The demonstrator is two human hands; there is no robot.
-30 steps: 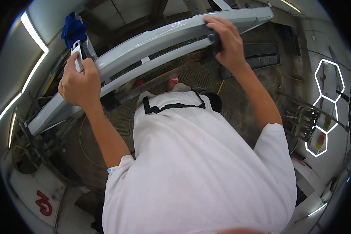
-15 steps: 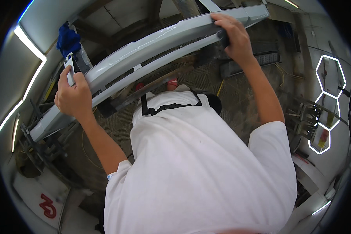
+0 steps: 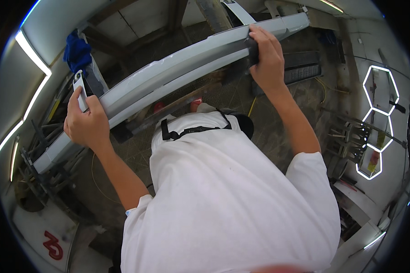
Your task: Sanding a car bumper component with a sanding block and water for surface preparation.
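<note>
A long, glossy light-grey car trim panel (image 3: 168,61) with a lengthwise groove spans the view, tilted up to the right. My left hand (image 3: 87,119) is closed over it at the left, the thumb on the panel and the fingers beside a slim white piece with a dark oval opening (image 3: 79,84). Whether those fingers also grip this piece, I cannot tell. Toward the panel's right end, my right hand (image 3: 269,57) presses a dark grey, flexible pad (image 3: 251,51) against it. Its fingertips reach the upper edge, and part of the pad lies behind the hand.
A blue cloth (image 3: 77,51) hangs on a stand beyond my left hand. A dark ribbed part (image 3: 300,68) lies on the floor behind my right wrist. Metal racks (image 3: 351,134) stand at the right, near hexagonal wall lights (image 3: 383,84). A yellow hose (image 3: 324,93) lies at the right.
My right hand and the dark pad have moved a little left along the panel. My left hand keeps its place on it. The whole view has shifted slightly.
</note>
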